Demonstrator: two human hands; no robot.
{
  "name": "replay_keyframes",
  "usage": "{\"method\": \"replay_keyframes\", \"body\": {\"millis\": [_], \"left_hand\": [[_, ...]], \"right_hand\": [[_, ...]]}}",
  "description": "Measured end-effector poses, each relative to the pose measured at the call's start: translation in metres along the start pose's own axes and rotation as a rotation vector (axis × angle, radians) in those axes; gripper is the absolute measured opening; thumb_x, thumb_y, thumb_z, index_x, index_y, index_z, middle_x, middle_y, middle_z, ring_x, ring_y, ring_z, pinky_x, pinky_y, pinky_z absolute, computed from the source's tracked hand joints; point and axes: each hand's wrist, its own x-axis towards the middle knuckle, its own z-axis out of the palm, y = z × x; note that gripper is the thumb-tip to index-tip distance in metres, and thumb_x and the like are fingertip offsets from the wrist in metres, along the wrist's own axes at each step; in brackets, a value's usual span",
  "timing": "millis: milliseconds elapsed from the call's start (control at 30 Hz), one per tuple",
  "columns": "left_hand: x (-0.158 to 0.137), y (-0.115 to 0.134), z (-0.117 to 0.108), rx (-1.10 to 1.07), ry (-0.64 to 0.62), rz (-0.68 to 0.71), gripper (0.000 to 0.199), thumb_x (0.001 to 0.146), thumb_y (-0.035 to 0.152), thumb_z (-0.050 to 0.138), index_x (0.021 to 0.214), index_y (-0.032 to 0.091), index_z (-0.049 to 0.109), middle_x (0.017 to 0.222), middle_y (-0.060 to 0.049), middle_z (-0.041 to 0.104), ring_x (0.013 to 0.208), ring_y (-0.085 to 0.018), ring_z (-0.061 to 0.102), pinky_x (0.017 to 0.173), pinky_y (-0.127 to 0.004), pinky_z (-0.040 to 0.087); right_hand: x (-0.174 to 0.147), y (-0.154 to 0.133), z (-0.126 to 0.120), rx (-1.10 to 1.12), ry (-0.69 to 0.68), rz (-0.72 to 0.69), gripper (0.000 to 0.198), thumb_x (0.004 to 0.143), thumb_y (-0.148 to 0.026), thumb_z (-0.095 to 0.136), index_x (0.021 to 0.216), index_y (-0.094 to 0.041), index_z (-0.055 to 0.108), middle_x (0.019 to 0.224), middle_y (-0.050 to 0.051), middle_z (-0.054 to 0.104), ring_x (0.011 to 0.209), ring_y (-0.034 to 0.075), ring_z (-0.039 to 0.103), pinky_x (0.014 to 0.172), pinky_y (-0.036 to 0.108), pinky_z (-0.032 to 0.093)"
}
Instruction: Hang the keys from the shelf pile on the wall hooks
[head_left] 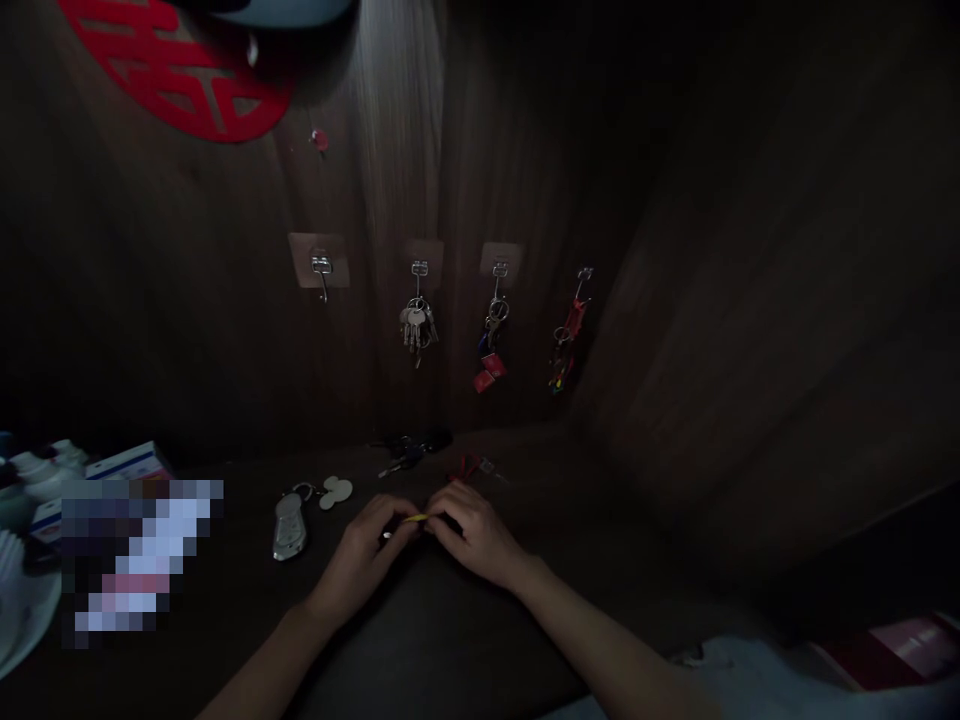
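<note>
Both hands meet over the dark wooden surface. My left hand (371,540) is closed in a pinch on one end of a small, narrow yellow object (415,518). Thumb and fingers of my right hand (472,530) pinch its other end. Its kind is too small and dim to make out. A small pale bit (387,535) shows by my left fingers. Just beyond my right hand lies a key with a red strap (465,466). Dark keys (409,452) lie behind both hands. Left of my left hand are a silver key fob (289,525) and a pale clover-shaped tag (335,491).
On the back panel, one bare hook (322,268) and three hooks with hanging keys (418,325), keys with red tags (491,345) and a red-strapped bunch (568,340). Boxes and bottles (45,475) crowd the left. A dark side panel (750,350) rises at right.
</note>
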Motion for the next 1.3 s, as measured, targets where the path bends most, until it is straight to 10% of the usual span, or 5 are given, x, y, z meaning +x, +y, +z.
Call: {"method": "replay_keyframes", "body": {"millis": [700,933,1300], "left_hand": [[0.003,0.002,0.004,-0.111,0.043,-0.117,0.02,0.083,0.037,0.053,0.084,0.023,0.068,0.081,0.0,0.072,0.077,-0.017,0.066,0.072,-0.026,0.051],[0.005,-0.004,-0.004,-0.096,0.119,-0.274,0.027,0.085,0.041,0.047,0.098,0.024,0.064,0.077,0.002,0.071,0.076,-0.018,0.067,0.073,-0.029,0.051],[0.006,-0.003,-0.004,-0.063,0.104,-0.302,0.025,0.08,0.04,0.051,0.097,0.026,0.063,0.073,0.004,0.069,0.069,-0.018,0.066,0.067,-0.027,0.05]], "right_hand": [[0.003,-0.003,0.0,0.286,0.023,0.23,0.013,0.082,-0.028,0.057,0.075,-0.019,0.063,0.071,0.0,0.061,0.068,0.013,0.055,0.063,0.024,0.041],[0.006,0.015,-0.023,0.65,0.376,0.599,0.027,0.073,-0.044,0.064,0.067,-0.018,0.062,0.056,-0.003,0.056,0.049,0.01,0.048,0.048,0.021,0.038],[0.014,0.039,-0.091,0.578,0.847,0.56,0.03,0.07,-0.046,0.066,0.077,-0.017,0.068,0.061,0.0,0.058,0.051,0.01,0.049,0.045,0.021,0.037]]}}
